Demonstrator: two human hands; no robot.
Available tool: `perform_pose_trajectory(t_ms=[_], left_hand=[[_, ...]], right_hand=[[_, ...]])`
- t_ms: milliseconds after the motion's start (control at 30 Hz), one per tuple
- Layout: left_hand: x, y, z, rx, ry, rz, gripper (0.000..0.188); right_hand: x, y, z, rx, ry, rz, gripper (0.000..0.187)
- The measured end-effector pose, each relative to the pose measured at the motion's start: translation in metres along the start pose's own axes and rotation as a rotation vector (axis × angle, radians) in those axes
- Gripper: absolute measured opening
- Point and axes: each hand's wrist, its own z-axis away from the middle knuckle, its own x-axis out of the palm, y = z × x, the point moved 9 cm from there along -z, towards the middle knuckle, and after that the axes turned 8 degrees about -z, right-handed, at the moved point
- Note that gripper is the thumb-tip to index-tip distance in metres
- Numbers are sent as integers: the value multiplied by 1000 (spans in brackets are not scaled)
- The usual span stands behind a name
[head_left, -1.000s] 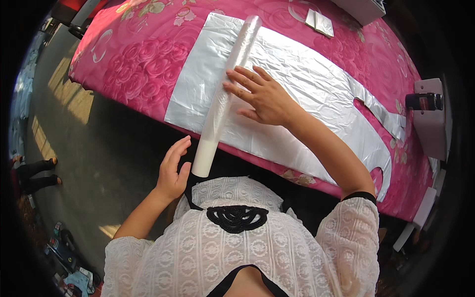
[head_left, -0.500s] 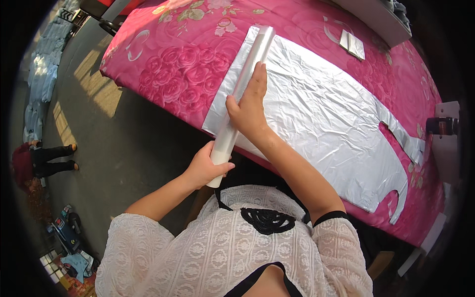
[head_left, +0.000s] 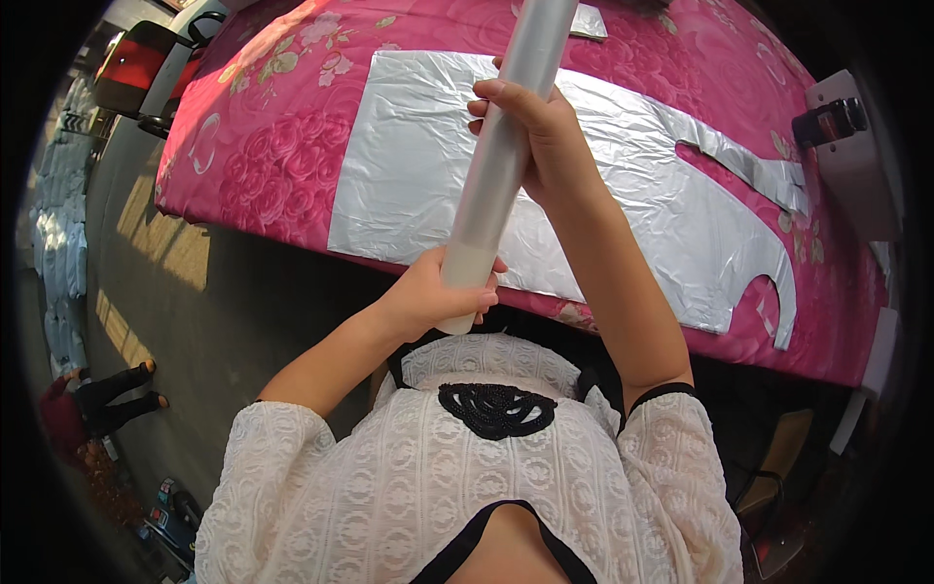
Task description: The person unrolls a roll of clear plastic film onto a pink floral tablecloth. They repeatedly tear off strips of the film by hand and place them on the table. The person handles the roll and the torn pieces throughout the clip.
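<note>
A long roll of clear, glossy plastic film (head_left: 491,195) slants from near my waist up over the table. My left hand (head_left: 423,284) is closed round its lower end, where a whitish core end shows. Further up, my right hand (head_left: 547,136) grips the roll from the right, thumb and fingers wrapped about it. Under and beyond the roll, a creased silver vest-style bag (head_left: 632,209) lies flat, two strap-like handles with cut-outs at its right end. The roll hides part of the bag, and its far end runs out of the picture.
A pink rose-patterned cloth (head_left: 277,165) covers the table. A small folded silver piece (head_left: 589,21) lies at the far side. White equipment with a black part (head_left: 829,122) stands at the right. Left are a red-and-black chair (head_left: 141,68), stacked pale bundles (head_left: 63,243) and another person (head_left: 73,414).
The roll has come up off the bag's left edge and shifted right across it. My right hand has gone from lying flat along the roll to wrapping round it. My view has shifted.
</note>
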Motion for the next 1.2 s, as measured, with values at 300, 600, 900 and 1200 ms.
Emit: perform_pose_trajectory(t_ms=[300, 600, 900, 1200], left_hand=[[22, 8, -15, -133, 142, -65, 50], [45, -7, -23, -193, -76, 169, 42], [55, 4, -33, -106, -189, 351, 43], [60, -1, -38, -135, -219, 506, 44]], right_hand=[[-50, 7, 28, 53, 138, -2, 57], [-67, 6, 40, 62, 183, -226, 55], [-58, -12, 36, -3, 139, -134, 58], [-67, 9, 43, 42, 187, -166, 59]])
